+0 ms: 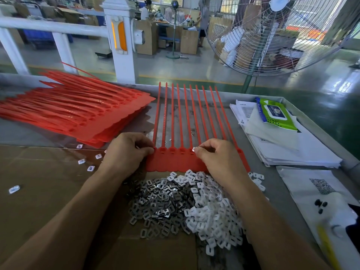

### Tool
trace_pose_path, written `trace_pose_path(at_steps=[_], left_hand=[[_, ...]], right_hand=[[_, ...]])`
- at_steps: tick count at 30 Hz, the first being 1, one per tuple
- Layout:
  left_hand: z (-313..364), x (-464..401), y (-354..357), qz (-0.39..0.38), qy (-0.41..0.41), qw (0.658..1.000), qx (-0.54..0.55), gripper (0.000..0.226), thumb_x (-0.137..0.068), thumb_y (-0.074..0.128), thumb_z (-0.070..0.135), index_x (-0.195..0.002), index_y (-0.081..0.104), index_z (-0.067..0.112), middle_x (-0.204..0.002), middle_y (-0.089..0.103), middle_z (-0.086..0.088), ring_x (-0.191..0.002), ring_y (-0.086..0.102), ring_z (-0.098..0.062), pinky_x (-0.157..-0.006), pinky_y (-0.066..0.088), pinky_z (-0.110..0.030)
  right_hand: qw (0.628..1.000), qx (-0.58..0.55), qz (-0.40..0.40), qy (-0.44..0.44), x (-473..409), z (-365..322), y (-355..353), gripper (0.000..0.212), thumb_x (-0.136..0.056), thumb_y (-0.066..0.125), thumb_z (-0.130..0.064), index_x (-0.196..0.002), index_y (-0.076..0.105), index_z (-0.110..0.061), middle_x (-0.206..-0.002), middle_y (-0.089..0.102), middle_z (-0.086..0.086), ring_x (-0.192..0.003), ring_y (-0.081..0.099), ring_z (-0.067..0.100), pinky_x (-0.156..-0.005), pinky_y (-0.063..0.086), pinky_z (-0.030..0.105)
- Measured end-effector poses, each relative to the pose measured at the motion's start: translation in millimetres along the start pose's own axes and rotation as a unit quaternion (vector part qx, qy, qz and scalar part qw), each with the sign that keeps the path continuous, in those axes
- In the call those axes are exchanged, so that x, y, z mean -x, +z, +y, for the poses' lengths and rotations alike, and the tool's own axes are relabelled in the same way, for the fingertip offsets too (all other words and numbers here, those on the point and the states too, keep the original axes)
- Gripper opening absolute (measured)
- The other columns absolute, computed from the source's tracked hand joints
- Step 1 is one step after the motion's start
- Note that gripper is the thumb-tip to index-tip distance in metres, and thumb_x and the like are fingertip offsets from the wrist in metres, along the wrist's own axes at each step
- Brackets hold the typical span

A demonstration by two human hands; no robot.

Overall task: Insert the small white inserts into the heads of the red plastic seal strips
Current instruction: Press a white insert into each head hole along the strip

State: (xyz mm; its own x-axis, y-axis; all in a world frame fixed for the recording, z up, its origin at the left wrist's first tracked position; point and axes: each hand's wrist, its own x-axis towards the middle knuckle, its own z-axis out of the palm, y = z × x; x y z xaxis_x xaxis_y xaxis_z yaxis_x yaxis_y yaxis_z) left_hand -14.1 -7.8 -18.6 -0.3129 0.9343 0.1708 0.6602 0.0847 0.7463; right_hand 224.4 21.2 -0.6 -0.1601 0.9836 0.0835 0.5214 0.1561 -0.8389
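A joined sheet of red seal strips (175, 162) lies flat on the grey worktable (288, 193), its thin smooth tails fanning away from the person and its squared heads in a row near the hands. The left hand (126, 151) has its fingers curled, pinching the head at the left end of the row. The right hand (216, 154) pinches one small white insert (193, 149) between thumb and forefinger, held right at a head near the middle of the row; whether it is seated there cannot be told. Just in front of the sheet, between the forearms, sits a loose heap of small rectangular pieces with slotted middles: dull metal clips (159, 203) on the left, matte white inserts (212, 209) on the right, the two kinds touching and partly mixed. The heap rests partly on a flattened brown cardboard sheet (42, 191), where a few stray pieces (85, 160) lie apart. A tall stack of more red strip sheets (78, 112) stands to the left. To the right lie stacked papers (288, 151), a green wipes packet (276, 114) on top of them, and a white plastic bag (321, 193). Beyond the table stand a large wire-caged fan (272, 34) and a white post (118, 36).
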Motion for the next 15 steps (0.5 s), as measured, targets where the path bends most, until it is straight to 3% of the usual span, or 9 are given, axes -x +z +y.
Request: trace_pose_path(at_steps=[5, 9, 15], left_hand=[[-0.7, -0.9, -4.8, -0.012, -0.012, 1.000, -0.013, 0.014, -0.083, 0.081, 0.025, -0.085, 0.078, 0.039, -0.075, 0.069, 0.028, -0.070, 0.064, 0.006, -0.075, 0.056, -0.027], [-1.6, -1.4, -6.8, 0.007, -0.021, 1.000, -0.010, 0.011, -0.087, 0.077, 0.024, -0.092, 0.078, 0.034, -0.087, 0.073, 0.018, -0.084, 0.068, -0.003, -0.089, 0.057, -0.036], [7.2, 2.7, -5.2, 0.062, 0.056, 0.996, 0.015, 0.009, -0.088, 0.075, 0.025, -0.087, 0.076, 0.033, -0.079, 0.070, 0.024, -0.077, 0.064, 0.005, -0.063, 0.043, -0.014]], right_hand=[[1.000, -0.005, -0.004, -0.002, 1.1, 0.2, 0.1, 0.011, -0.098, 0.068, -0.033, -0.090, 0.072, -0.026, -0.075, 0.072, -0.009, -0.076, 0.065, -0.002, -0.046, 0.043, 0.005], [1.000, -0.005, -0.004, 0.000, 1.3, 0.5, 0.2, 0.012, -0.098, 0.068, -0.033, -0.089, 0.072, -0.027, -0.073, 0.072, -0.008, -0.075, 0.066, 0.001, -0.048, 0.045, 0.007], [0.999, -0.006, 0.012, -0.032, 2.3, -1.7, 2.4, 0.011, -0.098, 0.068, -0.034, -0.089, 0.072, -0.028, -0.076, 0.071, -0.009, -0.075, 0.065, -0.004, -0.054, 0.044, 0.005]])
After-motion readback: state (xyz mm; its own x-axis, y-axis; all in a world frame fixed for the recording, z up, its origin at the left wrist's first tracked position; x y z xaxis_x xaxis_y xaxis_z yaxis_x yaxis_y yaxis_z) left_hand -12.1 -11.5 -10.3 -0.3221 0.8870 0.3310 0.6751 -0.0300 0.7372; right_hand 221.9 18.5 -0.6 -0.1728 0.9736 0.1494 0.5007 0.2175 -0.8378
